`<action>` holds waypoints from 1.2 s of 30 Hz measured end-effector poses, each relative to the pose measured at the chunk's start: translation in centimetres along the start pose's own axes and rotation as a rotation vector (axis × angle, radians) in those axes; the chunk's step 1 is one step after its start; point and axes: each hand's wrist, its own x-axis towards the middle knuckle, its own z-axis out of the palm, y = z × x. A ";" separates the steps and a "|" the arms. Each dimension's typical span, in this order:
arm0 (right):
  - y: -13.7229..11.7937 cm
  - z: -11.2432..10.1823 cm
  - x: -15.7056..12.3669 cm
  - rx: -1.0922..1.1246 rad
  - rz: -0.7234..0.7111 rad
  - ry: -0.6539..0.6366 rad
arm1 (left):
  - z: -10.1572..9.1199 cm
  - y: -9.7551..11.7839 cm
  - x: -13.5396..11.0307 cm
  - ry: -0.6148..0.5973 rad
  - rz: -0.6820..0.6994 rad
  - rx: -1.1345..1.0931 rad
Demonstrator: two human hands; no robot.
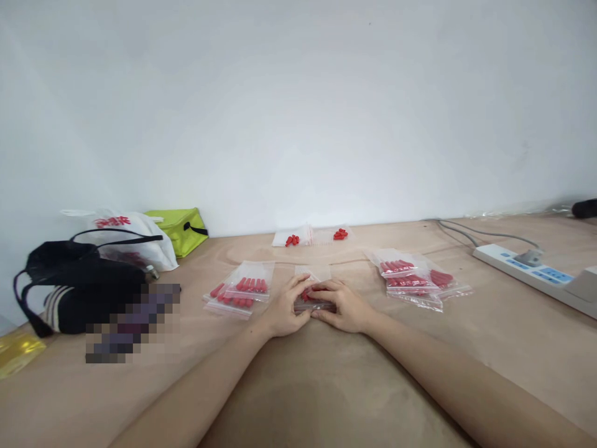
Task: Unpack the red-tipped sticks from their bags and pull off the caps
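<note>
Between my two hands, on the table in the head view, lies a clear zip bag (321, 272) with small red pieces in it. My left hand (286, 311) curls round the bag's left side, its thumb at the near edge. From the right, my right hand (346, 307) grips the near part of the same bag, with fingers bent over the red pieces and thumb low at the edge. My fingers partly cover the contents. A pile of similar filled bags (245, 289) lies left of my hands, and a larger pile (410, 280) lies to the right.
Two bags with loose red pieces (292, 240) lie at the back by the wall. On the left are a black bag (93, 280), a white plastic bag (140, 239), a lime-green bag (184, 230) and a blurred-out item (135, 323). A power strip (527, 267) with cables is at right.
</note>
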 end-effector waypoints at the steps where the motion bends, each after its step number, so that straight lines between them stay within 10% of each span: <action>1: 0.2 0.1 0.0 0.006 0.013 0.012 | 0.1 0.1 0.0 0.032 -0.002 0.025; 36: 0.9 0.4 0.4 -0.058 0.224 0.157 | 0.5 -0.9 0.2 0.134 0.270 0.190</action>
